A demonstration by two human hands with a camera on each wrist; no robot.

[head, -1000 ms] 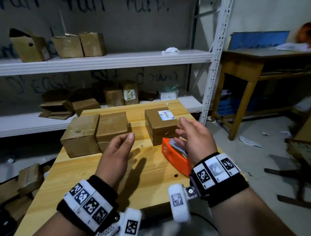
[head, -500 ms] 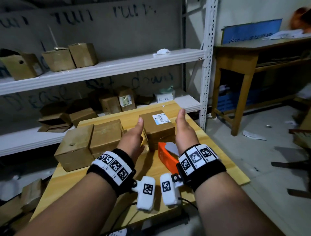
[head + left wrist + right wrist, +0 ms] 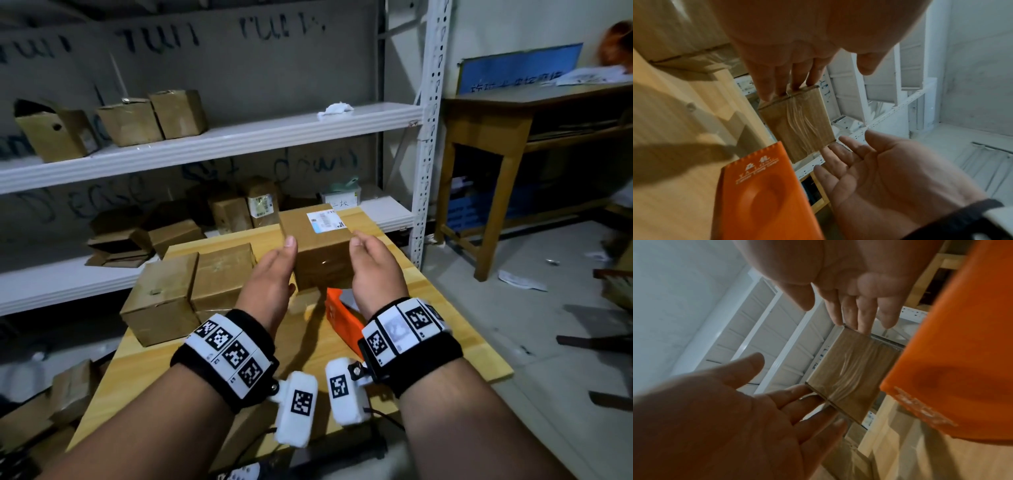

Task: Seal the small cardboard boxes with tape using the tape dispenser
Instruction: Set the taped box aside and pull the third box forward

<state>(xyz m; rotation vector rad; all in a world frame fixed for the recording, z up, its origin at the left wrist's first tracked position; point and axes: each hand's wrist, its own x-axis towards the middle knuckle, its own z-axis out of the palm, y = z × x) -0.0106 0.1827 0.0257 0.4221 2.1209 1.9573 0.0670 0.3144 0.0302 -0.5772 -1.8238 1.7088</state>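
A small brown cardboard box [image 3: 318, 246] with a white label and clear tape down its near face is pressed between my two hands, slightly above the wooden table [image 3: 445, 329]. My left hand [image 3: 274, 274] lies flat on its left side and my right hand [image 3: 373, 270] on its right, fingers straight. In the left wrist view the fingertips [image 3: 787, 87] touch the box [image 3: 797, 123] edge. The right wrist view shows the same box [image 3: 846, 374] between both palms. An orange tape dispenser [image 3: 342, 322] lies on the table under my right wrist.
Two more brown boxes [image 3: 191, 291] stand side by side at the table's left. A white metal shelf [image 3: 212, 144] behind holds several other boxes. A wooden desk [image 3: 513, 130] stands at the right, with paper scraps on the floor [image 3: 520, 279].
Both hands moved forward and closed in flat against the sides of the labelled box. The box now sits higher, off the table. The dispenser stayed where it was.
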